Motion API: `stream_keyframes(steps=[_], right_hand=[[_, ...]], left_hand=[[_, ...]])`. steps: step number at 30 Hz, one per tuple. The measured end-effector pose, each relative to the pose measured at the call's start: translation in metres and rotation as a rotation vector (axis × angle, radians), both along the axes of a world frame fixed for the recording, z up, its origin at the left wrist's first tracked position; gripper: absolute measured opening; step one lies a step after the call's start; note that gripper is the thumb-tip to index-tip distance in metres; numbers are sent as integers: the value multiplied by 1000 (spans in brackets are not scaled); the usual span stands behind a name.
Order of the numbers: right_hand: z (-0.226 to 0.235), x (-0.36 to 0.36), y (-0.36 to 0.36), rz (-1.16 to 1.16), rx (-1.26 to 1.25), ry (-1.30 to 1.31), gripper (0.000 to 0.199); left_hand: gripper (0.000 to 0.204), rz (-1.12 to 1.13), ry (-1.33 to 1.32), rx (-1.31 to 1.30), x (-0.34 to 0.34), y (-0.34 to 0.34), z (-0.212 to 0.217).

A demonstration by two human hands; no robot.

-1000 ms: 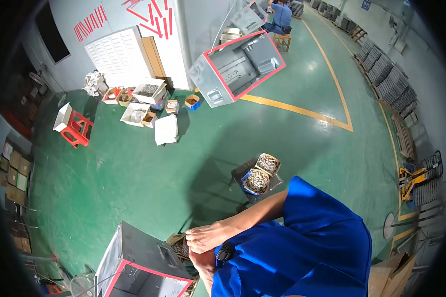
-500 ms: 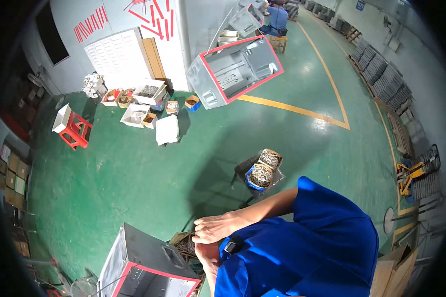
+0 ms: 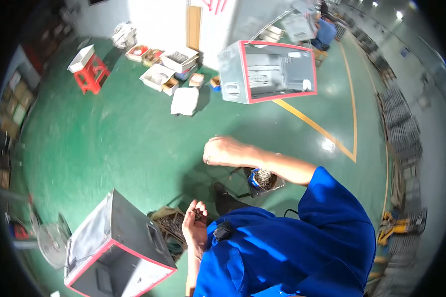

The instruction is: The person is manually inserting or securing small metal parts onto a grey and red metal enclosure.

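My left hand [image 3: 194,228] is palm up with curled fingers around a few small dark metal pieces [image 3: 198,214], too small to name exactly. Beside it stands a box of small dark parts [image 3: 169,222]. My right hand [image 3: 225,151] is held out over the floor, fingers curled in; what it holds, if anything, is hidden. Below my right forearm a blue-sided tub of small metal parts [image 3: 264,179] rests on a stool. A grey metal cabinet with red-edged opening [image 3: 115,242] is at the lower left; a similar grey cabinet [image 3: 270,72] hangs ahead.
White trays and small boxes [image 3: 156,76] lie on the green floor ahead, near a white-topped stool [image 3: 185,101]. A red stool [image 3: 90,74] stands far left, and a fan [image 3: 54,242] lower left. Another person [image 3: 326,32] sits far off. Stacked grey parts [image 3: 399,123] line the right wall.
My hands, together before, have come apart. My right hand has moved up and away; my left has turned palm up. The whole view has shifted, and the far cabinet has turned.
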State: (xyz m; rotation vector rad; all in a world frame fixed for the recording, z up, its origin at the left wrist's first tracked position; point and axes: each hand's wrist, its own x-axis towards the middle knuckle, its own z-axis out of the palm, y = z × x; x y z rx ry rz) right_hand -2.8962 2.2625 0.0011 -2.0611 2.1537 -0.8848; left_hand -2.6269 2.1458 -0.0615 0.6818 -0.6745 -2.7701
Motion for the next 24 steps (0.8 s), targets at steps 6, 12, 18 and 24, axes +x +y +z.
stream_keyframes(steps=[6, 12, 18, 24], right_hand=[[19, -205, 10, -503, 238, -76, 10], [47, -388, 22, -448, 335, 567, 10], [71, -402, 5, -507, 747, 500, 7], [58, -403, 0, -419, 1025, 640, 7]], left_hand=[[29, 134, -147, -41, -33, 1, 19], [23, 234, -200, -77, -64, 6, 15], [24, 280, -260, -41, -83, 9, -4], [27, 238, -218, -34, -100, 11, -17]])
